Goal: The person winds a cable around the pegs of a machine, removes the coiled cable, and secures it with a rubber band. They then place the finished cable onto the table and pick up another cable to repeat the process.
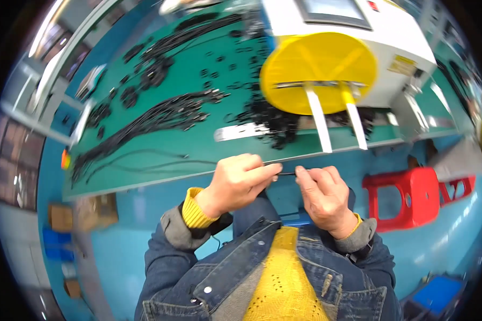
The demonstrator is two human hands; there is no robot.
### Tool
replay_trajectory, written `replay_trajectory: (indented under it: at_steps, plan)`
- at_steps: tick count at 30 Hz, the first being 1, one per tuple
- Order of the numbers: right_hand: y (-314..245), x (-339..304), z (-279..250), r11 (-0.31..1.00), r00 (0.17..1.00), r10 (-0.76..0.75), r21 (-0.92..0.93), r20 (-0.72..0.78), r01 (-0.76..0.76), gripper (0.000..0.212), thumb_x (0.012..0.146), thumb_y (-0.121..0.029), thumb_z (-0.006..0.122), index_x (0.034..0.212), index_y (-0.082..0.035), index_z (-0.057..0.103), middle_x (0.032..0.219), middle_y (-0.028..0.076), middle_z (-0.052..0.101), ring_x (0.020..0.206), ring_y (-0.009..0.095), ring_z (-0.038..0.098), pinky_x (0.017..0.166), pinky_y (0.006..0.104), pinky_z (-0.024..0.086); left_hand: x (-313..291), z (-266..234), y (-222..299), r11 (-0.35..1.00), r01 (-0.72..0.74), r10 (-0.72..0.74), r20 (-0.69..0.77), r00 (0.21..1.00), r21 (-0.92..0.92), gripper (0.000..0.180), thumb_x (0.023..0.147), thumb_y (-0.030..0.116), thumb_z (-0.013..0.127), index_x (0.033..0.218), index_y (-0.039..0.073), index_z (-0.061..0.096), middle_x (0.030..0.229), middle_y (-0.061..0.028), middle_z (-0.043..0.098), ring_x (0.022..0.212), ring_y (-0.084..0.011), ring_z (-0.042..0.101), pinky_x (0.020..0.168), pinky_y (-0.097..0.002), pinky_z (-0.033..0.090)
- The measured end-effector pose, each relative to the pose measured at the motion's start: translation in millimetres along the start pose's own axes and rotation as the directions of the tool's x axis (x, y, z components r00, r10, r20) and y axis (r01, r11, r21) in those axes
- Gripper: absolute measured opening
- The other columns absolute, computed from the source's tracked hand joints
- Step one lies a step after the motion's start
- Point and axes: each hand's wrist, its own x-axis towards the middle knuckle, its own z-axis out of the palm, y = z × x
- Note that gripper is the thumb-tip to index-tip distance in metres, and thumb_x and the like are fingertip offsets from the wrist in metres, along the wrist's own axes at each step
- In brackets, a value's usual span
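Between my two hands, just off the front edge of the green table, runs a short stretch of thin black cable (287, 173). My left hand (241, 181) pinches it between thumb and fingers. On the other side my right hand (323, 196) is closed on the same cable, its thumb and forefinger pressed together. A length of black cable (195, 161) trails over the table to the left of my left hand. Whatever sits at the cable's end is hidden by my fingers.
A green-topped table (144, 179) carries bundled black cables (144, 120), small black rings (216, 75) and a dark heap of parts (278, 125). Ahead stands a white machine (407, 37) with a yellow disc (318, 64) and two white strips. A red stool (420, 198) is at right.
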Motion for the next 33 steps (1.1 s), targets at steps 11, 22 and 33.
replay_trajectory:
  at_steps: [11, 22, 33]
  plan:
    - [38.1, 10.6, -83.6, 0.93, 0.976, 0.056, -0.345, -0.211, -0.128, 0.041, 0.058, 0.001, 0.071, 0.098, 0.002, 0.062, 0.082, 0.009, 0.058, 0.067, 0.025, 0.055, 0.057, 0.0324, 0.047, 98.2, 21.3, 40.3, 0.975, -0.137, 0.103, -0.192, 0.976, -0.175, 0.019, 0.07, 0.0, 0.069, 0.089, 0.003, 0.065, 0.069, -0.0064, 0.053, 0.052, -0.0155, 0.051, 0.047, -0.0249, 0.042]
    - [101.5, 36.2, -15.0, 0.951, 0.881, 0.245, -0.076, -0.405, -0.299, 0.017, 0.07, -0.004, 0.07, 0.086, -0.002, 0.064, 0.071, 0.012, 0.061, 0.061, 0.028, 0.06, 0.055, 0.0338, 0.048, 115.6, 41.6, -5.2, 0.927, 0.224, -0.311, -0.279, 0.909, -0.302, 0.01, 0.073, 0.002, 0.069, 0.083, 0.001, 0.067, 0.067, -0.0046, 0.051, 0.054, -0.0105, 0.049, 0.05, -0.0225, 0.04]
    - [119.6, 17.6, 6.7, 0.875, 0.834, 0.399, -0.112, -0.38, -0.47, 0.011, 0.077, -0.012, 0.063, 0.081, -0.002, 0.064, 0.068, 0.016, 0.059, 0.059, 0.028, 0.06, 0.052, 0.0327, 0.047, 111.5, 48.0, -20.0, 0.931, 0.209, -0.307, -0.334, 0.891, -0.298, 0.011, 0.075, 0.005, 0.068, 0.086, 0.001, 0.067, 0.067, -0.0047, 0.053, 0.055, -0.0099, 0.048, 0.051, -0.0219, 0.039]
